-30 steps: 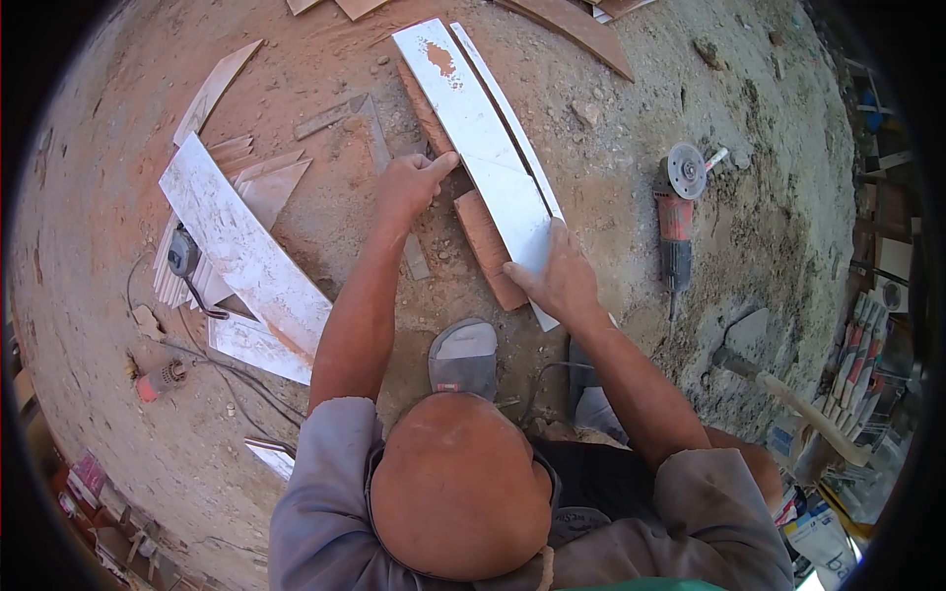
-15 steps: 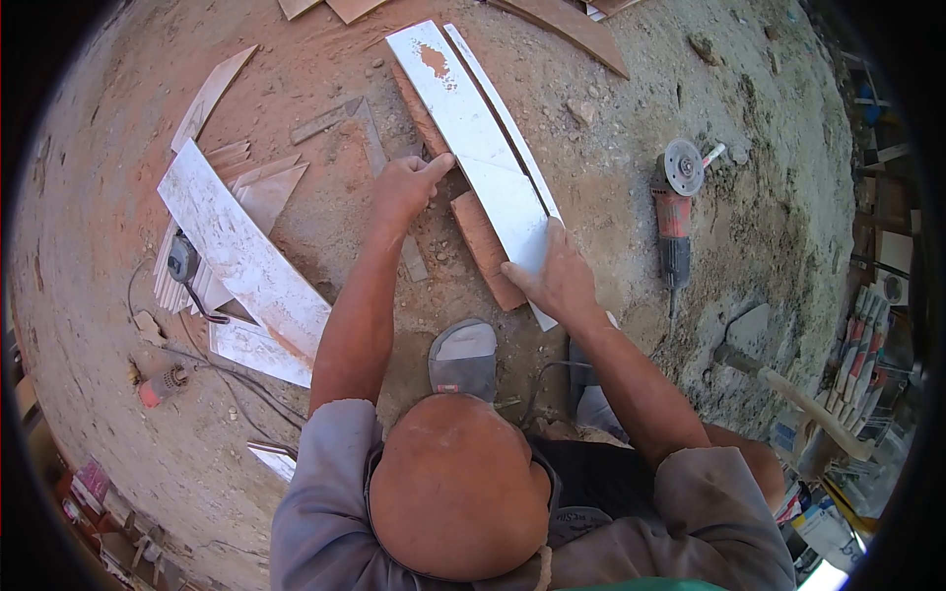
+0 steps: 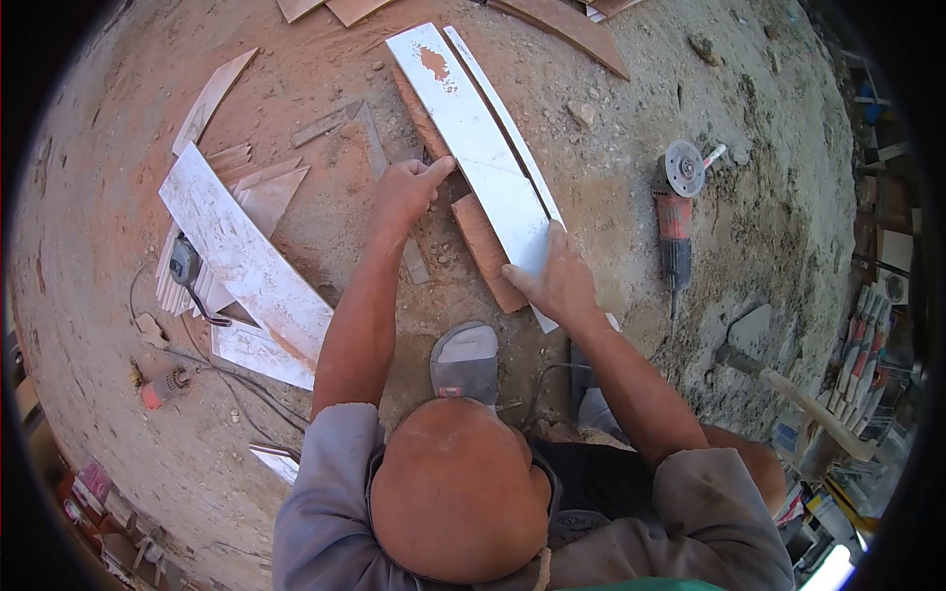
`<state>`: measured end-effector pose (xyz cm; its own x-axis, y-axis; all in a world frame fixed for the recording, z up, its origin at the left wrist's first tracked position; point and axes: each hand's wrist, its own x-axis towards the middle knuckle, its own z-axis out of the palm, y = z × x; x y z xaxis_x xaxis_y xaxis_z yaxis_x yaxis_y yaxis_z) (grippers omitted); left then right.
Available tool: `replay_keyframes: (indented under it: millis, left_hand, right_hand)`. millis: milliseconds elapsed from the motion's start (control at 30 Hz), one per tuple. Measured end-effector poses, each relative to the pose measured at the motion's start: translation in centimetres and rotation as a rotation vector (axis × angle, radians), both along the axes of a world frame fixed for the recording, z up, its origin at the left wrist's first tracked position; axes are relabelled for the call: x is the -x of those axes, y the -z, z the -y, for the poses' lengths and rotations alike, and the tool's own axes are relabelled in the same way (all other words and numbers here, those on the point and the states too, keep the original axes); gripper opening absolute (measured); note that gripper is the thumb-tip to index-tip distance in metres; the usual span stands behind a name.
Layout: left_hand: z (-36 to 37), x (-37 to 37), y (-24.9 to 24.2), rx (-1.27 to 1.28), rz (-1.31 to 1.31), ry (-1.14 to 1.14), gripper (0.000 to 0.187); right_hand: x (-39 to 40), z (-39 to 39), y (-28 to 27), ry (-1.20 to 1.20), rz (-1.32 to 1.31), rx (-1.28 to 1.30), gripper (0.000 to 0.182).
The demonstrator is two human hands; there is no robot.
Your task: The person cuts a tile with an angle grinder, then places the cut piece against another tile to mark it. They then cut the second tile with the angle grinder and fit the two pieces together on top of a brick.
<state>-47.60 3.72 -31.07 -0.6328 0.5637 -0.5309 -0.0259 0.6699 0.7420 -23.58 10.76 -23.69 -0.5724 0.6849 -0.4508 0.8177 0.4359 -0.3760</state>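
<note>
A long white tile strip [image 3: 473,148] with a chipped reddish patch near its far end rests on reddish blocks [image 3: 489,254]. Along its right side runs a thin offcut [image 3: 503,113], split from it by a narrow dark gap that tapers toward me. My left hand [image 3: 409,192] is closed, fingers curled, its thumb and fingertip pinching the tile's left edge. My right hand [image 3: 554,281] spans the near end, thumb on the left part and fingers over the right edge by the offcut. The undersides of both grips are hidden.
An angle grinder [image 3: 676,222] lies on the ground at right, with a hammer-like tool [image 3: 788,394] nearer me. At left are stacked tile pieces [image 3: 246,246], a tape measure [image 3: 183,261], cables [image 3: 236,372] and a red tool [image 3: 163,388]. A metal square [image 3: 372,143] lies beyond my left hand.
Almost nothing differs. Both hands keep their places on the tile, and the whole view has shifted very slightly.
</note>
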Motion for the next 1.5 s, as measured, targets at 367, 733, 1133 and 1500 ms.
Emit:
replay_keyframes:
  millis: [367,733,1133,1500]
  left_hand:
    - [0.0,0.0,0.0,0.008,-0.003,0.004,0.056]
    - [0.0,-0.2,-0.5,-0.007,0.020,-0.014,0.056]
    - [1.6,-2.3,-1.1,-0.124,-0.025,-0.196,0.054]
    - [1.9,-4.5,-3.3,-0.185,-0.263,-0.143,0.049]
  right_hand:
    - [0.0,0.0,0.3,0.006,-0.004,-0.002,0.093]
    - [0.2,-0.2,0.0,0.029,0.013,0.040,0.098]
    - [-0.7,-0.9,0.2,0.000,0.007,0.061,0.098]
    - [-10.3,-6.0,-0.1,-0.198,-0.093,0.069,0.038]
